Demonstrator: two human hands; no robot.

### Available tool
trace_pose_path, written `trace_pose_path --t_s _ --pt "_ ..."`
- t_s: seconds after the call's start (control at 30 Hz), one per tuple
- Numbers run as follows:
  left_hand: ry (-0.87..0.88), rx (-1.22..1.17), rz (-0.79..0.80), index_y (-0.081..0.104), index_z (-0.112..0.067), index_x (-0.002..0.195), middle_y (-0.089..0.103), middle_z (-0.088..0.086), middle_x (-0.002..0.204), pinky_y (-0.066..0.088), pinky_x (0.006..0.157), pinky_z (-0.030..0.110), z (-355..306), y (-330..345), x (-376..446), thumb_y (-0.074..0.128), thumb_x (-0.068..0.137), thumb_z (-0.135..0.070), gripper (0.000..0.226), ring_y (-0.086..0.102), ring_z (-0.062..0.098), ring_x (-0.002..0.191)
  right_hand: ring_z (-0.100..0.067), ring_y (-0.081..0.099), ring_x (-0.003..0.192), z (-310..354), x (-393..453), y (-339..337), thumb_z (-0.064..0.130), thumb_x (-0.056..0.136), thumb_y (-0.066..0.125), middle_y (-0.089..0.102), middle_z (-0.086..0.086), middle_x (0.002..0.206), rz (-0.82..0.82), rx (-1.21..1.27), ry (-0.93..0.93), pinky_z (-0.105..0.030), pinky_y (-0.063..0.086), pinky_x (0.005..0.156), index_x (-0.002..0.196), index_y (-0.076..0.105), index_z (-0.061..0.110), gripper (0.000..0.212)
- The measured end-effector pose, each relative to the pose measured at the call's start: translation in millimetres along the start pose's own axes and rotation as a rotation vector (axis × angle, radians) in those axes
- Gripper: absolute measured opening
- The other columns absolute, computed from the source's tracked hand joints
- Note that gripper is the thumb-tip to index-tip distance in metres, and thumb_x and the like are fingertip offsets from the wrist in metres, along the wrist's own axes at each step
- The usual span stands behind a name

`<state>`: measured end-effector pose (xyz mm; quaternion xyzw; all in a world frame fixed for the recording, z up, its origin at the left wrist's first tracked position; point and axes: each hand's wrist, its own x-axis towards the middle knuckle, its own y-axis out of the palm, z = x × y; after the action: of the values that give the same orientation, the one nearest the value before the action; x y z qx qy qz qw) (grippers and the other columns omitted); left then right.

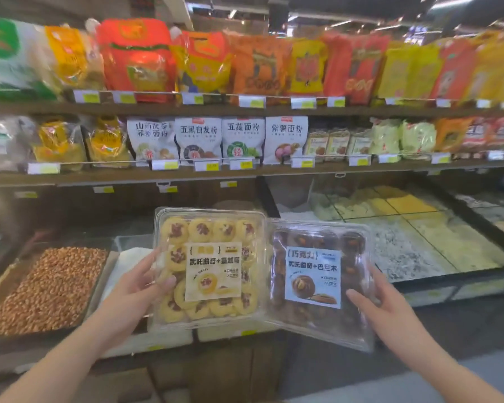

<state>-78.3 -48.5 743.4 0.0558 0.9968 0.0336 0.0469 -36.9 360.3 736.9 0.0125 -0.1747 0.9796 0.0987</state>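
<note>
Two clear plastic cookie boxes are held up side by side in front of a shop shelf. My left hand (141, 282) grips the left edge of the box of yellow jam cookies (210, 266), thumb on its lid; its label is cream coloured. My right hand (381, 301) grips the right edge of the box of dark chocolate cookies (317, 280), which has a pale blue label and tilts slightly. The two boxes touch at their inner edges.
Behind the boxes stand open bulk bins: brown nuts (44, 289) at the left, white grain (128, 257) beside it, and glass-covered yellow and white grains (405, 228) at the right. Two wooden shelves (245, 170) above carry flour bags and red, orange and yellow packets with price tags.
</note>
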Motion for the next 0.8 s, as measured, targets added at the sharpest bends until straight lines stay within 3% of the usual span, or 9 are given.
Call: trace_pose_path --t_s 0.07,0.13,0.3,0.4,0.47,0.63,0.8 --pt "0.027 0.032 -0.004 0.053 -0.042 0.138 0.074 0.000 0.126 0.061 0.089 0.049 -24.3 10.7 -1.9 0.058 0.097 -0.009 0.053 0.073 0.025 0.111 0.027 0.050 0.094 19.3 7.4 -14.5 0.020 0.098 0.064 0.046 0.052 0.103 0.006 0.008 -0.013 -0.007 0.037 0.086 0.149 0.026 0.044 0.068" --pt "0.049 0.032 -0.021 0.054 -0.040 0.139 0.074 0.001 0.124 0.063 0.085 0.047 -41.9 21.4 -2.9 0.057 0.098 -0.008 0.052 0.073 0.025 0.110 0.033 0.050 0.093 33.6 14.5 -29.2 0.020 0.098 0.063 0.045 0.051 0.102 0.008 -0.005 -0.045 0.001 0.039 0.074 0.139 0.026 0.051 0.064" --pt "0.047 0.001 -0.054 0.052 -0.038 0.142 0.073 0.003 0.126 0.051 0.099 0.061 -64.6 48.6 -0.4 0.061 0.096 -0.012 0.055 0.071 0.030 0.115 0.037 0.049 0.079 47.2 39.2 -60.6 0.017 0.100 0.060 0.049 0.042 0.108 0.032 -0.004 -0.025 0.005 0.039 0.065 0.139 0.026 0.049 0.061" --pt "0.057 -0.013 -0.064 0.058 -0.036 0.134 0.076 0.003 0.120 0.063 0.081 0.051 -70.2 69.2 2.9 0.058 0.096 -0.007 0.048 0.075 0.029 0.105 0.039 0.045 0.090 37.0 54.6 -78.1 0.022 0.099 0.062 0.050 0.049 0.109 0.052 -0.026 -0.029 0.001 0.042 0.071 0.143 0.029 0.050 0.062" --pt "0.053 -0.040 -0.079 0.060 -0.035 0.131 0.077 0.003 0.117 0.065 0.070 0.045 -71.3 81.7 6.4 0.058 0.096 -0.005 0.046 0.076 0.028 0.101 0.034 0.046 0.094 28.8 62.9 -90.8 0.028 0.098 0.063 0.046 0.045 0.114 0.050 -0.041 -0.018 -0.006 0.042 0.074 0.144 0.025 0.053 0.065" --pt "0.036 -0.088 -0.055 0.062 -0.029 0.131 0.076 0.008 0.119 0.065 0.072 0.048 -72.9 113.1 22.2 0.057 0.094 -0.001 0.047 0.075 0.032 0.103 0.004 0.041 0.128 17.2 72.6 -125.8 0.033 0.096 0.065 0.047 0.028 0.138 0.035 -0.066 -0.008 -0.021 0.038 0.095 0.149 0.029 0.052 0.066" --pt "0.028 -0.061 0.096 0.061 -0.030 0.132 0.075 0.008 0.122 0.064 0.079 0.050 -81.9 146.8 43.1 0.057 0.097 -0.003 0.044 0.074 0.032 0.107 0.000 0.045 0.136 11.6 60.9 -160.5 0.032 0.095 0.066 0.053 0.021 0.143 -0.067 -0.027 0.020 -0.030 0.041 0.107 0.153 0.033 0.047 0.068"
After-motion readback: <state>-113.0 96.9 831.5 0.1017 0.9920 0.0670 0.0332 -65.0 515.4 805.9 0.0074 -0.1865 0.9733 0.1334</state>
